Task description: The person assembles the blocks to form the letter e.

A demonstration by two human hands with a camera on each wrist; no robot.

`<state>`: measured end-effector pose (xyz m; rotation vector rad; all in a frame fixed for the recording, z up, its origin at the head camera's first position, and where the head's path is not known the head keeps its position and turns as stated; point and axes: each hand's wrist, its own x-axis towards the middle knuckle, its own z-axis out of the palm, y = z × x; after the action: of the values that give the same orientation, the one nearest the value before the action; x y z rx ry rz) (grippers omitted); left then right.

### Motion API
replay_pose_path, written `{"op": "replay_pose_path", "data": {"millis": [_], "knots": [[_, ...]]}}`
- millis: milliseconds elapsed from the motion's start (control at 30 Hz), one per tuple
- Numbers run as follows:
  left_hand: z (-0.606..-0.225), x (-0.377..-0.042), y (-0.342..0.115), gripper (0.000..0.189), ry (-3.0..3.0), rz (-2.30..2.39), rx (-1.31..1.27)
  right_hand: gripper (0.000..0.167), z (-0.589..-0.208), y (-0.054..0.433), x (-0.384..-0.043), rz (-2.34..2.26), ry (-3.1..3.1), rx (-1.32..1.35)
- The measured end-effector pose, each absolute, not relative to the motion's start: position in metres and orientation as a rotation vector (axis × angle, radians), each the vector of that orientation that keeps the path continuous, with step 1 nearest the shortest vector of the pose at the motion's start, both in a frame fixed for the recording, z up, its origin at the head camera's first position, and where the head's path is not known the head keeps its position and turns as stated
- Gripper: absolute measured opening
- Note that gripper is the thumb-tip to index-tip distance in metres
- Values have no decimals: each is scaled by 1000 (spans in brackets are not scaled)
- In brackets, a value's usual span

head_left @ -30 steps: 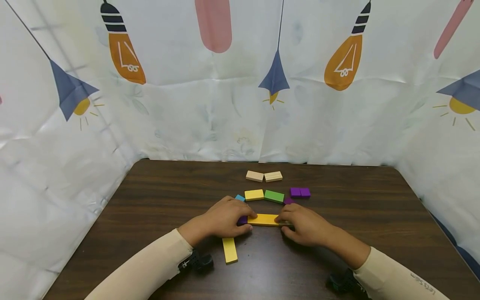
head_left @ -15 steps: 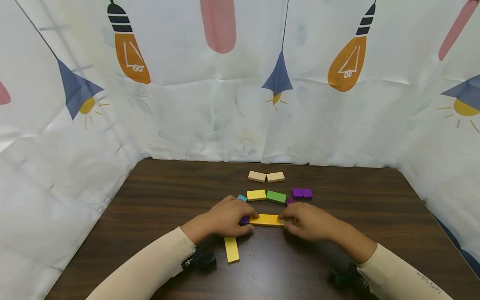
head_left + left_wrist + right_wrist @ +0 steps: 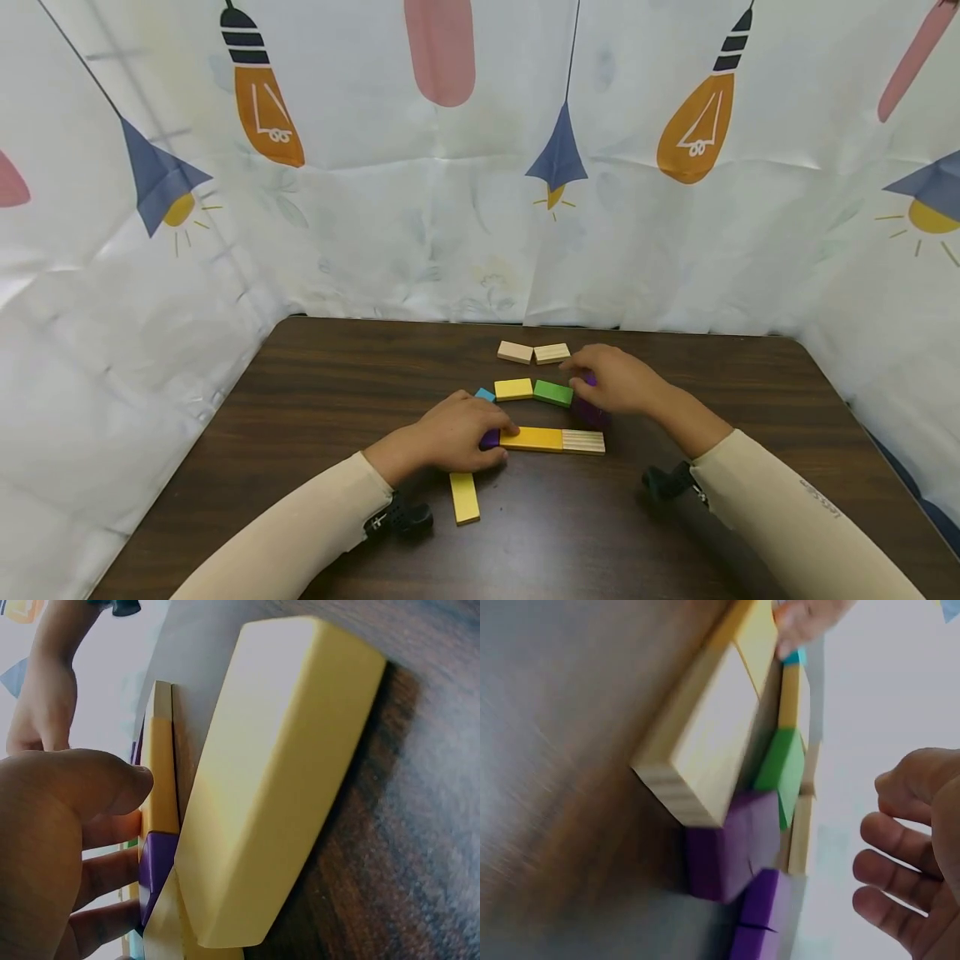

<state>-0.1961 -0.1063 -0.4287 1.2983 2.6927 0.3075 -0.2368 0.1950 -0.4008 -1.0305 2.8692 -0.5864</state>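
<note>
My left hand (image 3: 457,433) rests at the left end of a block row, fingertips on top of an orange block (image 3: 536,439) and a purple block (image 3: 157,866). Its thumb lies along the row's near edge. A bare wood block (image 3: 583,442) with grooves butts against the orange one's right end. My right hand (image 3: 618,382), holding nothing, hovers over the purple blocks (image 3: 742,840) at the right; its fingers are loosely bent in the right wrist view. Close before the left wrist camera lies a pale yellow block (image 3: 277,772), and part of another pale block (image 3: 163,926) shows beneath.
Behind the row stand a yellow block (image 3: 513,389), a green block (image 3: 553,393) and a blue block (image 3: 485,395), partly covered by the left hand. Farther back are two bare wood blocks (image 3: 515,352). The brown table (image 3: 360,358) meets a patterned white cloth (image 3: 420,250) behind.
My right hand has let go of the bare wood block at the row's right end and moved up and away over the purple blocks. The left hand stays in place.
</note>
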Motion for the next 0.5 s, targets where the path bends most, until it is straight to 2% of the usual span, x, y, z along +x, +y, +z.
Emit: {"op": "replay_pose_path", "data": {"millis": [500], "knots": [[-430,-196,-104,35,2683,286,1306,36,-407,190,-286,-467,2918,-876]]}}
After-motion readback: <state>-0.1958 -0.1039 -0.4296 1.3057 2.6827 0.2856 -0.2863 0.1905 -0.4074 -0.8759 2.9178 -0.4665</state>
